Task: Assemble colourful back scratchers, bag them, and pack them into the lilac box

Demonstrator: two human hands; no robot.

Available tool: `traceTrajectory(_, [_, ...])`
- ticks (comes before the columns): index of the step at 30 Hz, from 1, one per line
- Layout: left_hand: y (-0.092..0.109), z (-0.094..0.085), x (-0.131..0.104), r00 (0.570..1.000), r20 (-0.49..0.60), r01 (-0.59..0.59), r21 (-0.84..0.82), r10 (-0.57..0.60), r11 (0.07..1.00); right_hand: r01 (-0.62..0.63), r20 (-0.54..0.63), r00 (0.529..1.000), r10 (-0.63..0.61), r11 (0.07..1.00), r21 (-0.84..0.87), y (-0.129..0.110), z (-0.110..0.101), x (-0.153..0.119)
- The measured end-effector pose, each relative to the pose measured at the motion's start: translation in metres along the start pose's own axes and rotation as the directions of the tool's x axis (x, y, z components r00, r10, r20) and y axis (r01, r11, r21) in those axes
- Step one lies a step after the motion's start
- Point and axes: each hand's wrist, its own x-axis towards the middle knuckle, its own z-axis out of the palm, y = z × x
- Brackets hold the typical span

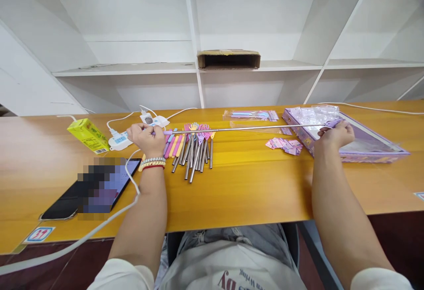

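Note:
A long thin metal rod (251, 128) stretches level above the table between both hands. My left hand (147, 139) is closed on its purple handle, at the left end. My right hand (337, 135) pinches the purple head at the other end, over the purple box (364, 155). Below the rod, near my left hand, lie several metal rods with coloured hand-shaped heads (196, 148) and several coloured handles (175, 145). Pink and purple paper cards (284, 145) lie left of the box. A clear packet with blue and purple sticks (251, 115) lies behind the rod.
At the left are a yellow-green carton (88, 136), a power strip (121, 140) and a phone and tablet (62, 199), partly pixelated. A white cable (96, 224) crosses over my left forearm. White shelves (132, 69) stand behind, holding a cardboard box (229, 53).

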Motion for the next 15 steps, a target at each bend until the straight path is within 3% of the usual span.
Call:
traceTrajectory(5, [-0.003, 0.005, 0.001, 0.993, -0.092, 0.06, -0.102, -0.07, 0.993, -0.025, 0.1, 0.995, 0.014, 0.994, 0.103, -0.007, -0.002, -0.011])
traceTrajectory(12, [-0.011, 0.007, 0.003, 0.973, 0.022, 0.23, 0.035, -0.23, 0.973, -0.073, 0.143, 0.988, 0.056, 0.991, 0.116, -0.004, -0.001, -0.009])
traceTrajectory(15, [0.0, 0.002, 0.002, 0.968, 0.067, 0.232, 0.13, -0.242, 0.964, 0.023, 0.152, 0.988, -0.032, 0.998, 0.066, 0.005, 0.004, -0.009])
